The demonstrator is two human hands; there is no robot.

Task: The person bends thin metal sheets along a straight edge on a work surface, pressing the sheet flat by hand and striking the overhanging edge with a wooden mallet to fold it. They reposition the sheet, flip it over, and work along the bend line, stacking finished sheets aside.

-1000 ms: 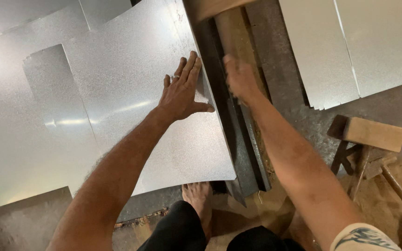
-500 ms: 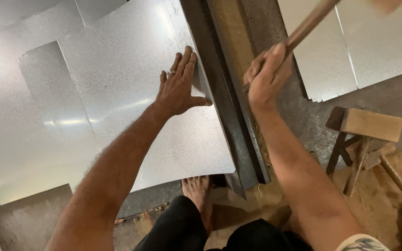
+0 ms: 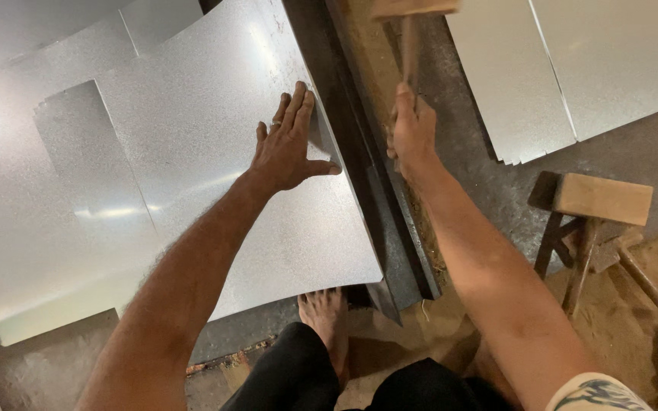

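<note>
— What takes up most of the view?

— Galvanized metal sheets. The biggest spread lies on the floor (image 3: 634,152) at the left, and on top of it sits the bowed sheet (image 3: 207,160) being worked, its right edge resting against a long dark steel angle bar (image 3: 367,175) that runs from the top of the view down toward the person's bare foot (image 3: 327,316). More stacked sheets (image 3: 573,68) lie at the upper right, well apart from the bar.

— And the hands?

— The left hand (image 3: 287,144) lies flat on the bowed sheet just beside the bar, fingers (image 3: 298,106) extended and close together, thumb stuck out sideways toward the bar. There is a ring on one finger.

— The right one?

— The right hand (image 3: 413,133) is wrapped tight around the handle of a wooden mallet (image 3: 413,30), fingers curled shut on it. The mallet head sits at the top edge of the view, over the strip of wood that runs along the bar's right side.

— Anything smaller nearby?

— A second wooden mallet (image 3: 599,202) rests at the right on the sandy floor, near other wooden handles.
</note>
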